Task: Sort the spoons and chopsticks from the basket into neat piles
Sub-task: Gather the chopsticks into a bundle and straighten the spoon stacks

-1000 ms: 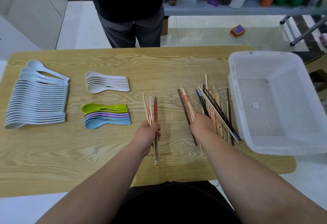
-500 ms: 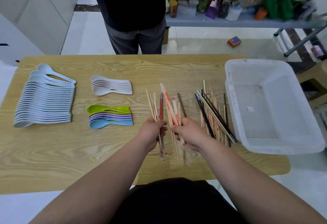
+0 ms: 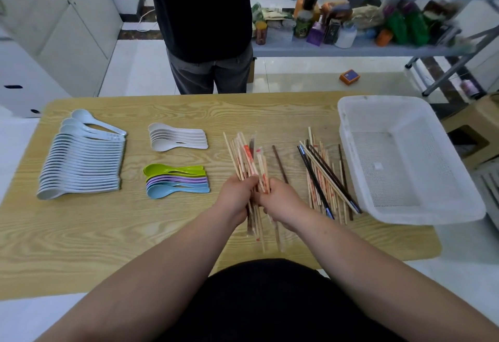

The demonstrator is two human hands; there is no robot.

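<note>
Wooden table point(image 3: 108, 233); white mesh basket point(image 3: 348, 136) at its right end. Well left of the basket, the left hand point(image 3: 237, 196) and right hand point(image 3: 283, 201) are together, knuckles almost touching, both curled round one bundle of chopsticks point(image 3: 247, 155). These are mostly pale wood, several with red print, and one is a darker stick. The bundle's far ends fan out away from the wearer. The near ends poke out below the hands, and I cannot tell whether they touch the tabletop. Just beside the basket's left wall lies a loose pile of chopsticks point(image 3: 324, 177), pale sticks crossed by dark ones, some blue-tipped. Between that pile and the held bundle, a single dark brown chopstick point(image 3: 279, 163) lies alone on the wood. Further left of the basket is a small stack of white spoons point(image 3: 178, 139). Nearer the wearer is a stack of coloured spoons point(image 3: 175, 179): green, then purple, then blue. Farthest from the basket, at the opposite end, is a long overlapped row of pale blue spoons point(image 3: 81, 163), handles pointing toward the basket. Beyond the table, left of the basket, a standing person point(image 3: 208, 31) in dark clothes. Behind the basket, a grey shelf point(image 3: 351, 50) crowded with bottles and packets.
</note>
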